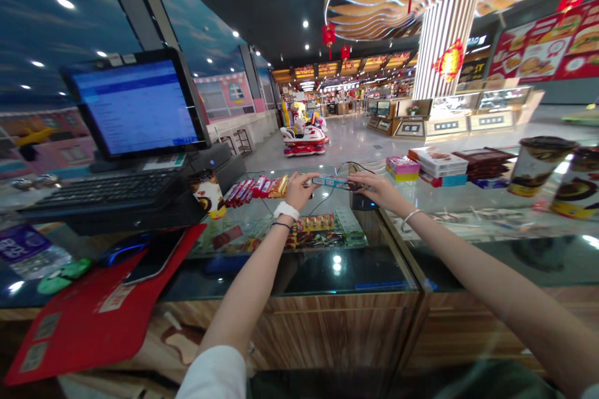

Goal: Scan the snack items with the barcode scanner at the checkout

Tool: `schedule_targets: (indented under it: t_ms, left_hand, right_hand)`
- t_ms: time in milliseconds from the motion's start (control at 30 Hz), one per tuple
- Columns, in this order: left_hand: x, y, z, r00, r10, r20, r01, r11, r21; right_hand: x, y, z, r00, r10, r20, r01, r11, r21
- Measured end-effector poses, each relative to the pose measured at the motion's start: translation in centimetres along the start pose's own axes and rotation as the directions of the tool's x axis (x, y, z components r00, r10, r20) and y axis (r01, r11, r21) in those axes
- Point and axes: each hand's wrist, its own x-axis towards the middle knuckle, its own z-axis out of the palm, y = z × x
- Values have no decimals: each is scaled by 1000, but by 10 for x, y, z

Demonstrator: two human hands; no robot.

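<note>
Over the glass counter [327,262], both my hands hold a small flat blue packet [331,182] between them. My left hand [300,191], with a white band at the wrist, pinches the packet's left end. At its right end, the fingers of my right hand [374,189] are closed on it, above a small black device [362,201] with a blue light. Left of my left hand lies a row of red and yellow wrapped snacks [257,189]. Below the glass, packaged goods [318,230] show between my forearms.
At the left stand a monitor [135,106] and a keyboard [103,190], with a phone [156,255] on a red mat [107,318]. Snack boxes [437,165] and large cups [538,165] are on the counter at the right. A cup [208,194] stands beside the keyboard.
</note>
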Motion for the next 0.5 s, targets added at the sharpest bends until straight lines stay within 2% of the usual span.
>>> schedule_targets:
  t_ms: [133,267,500]
  left_hand:
    - [3,-8,-1,1000,22,-22,-23,998,-52]
    - [5,-19,-4,997,16,-75,-20,998,-59]
    - [5,-40,-7,957,-199,-209,189,980,-68]
  right_hand:
    - [3,-17,3,999,-39,-20,36,990,-137]
    - [17,-39,14,999,-46,-26,36,953,-301]
    - [61,-59,60,1000,3,-21,-11,906,-422]
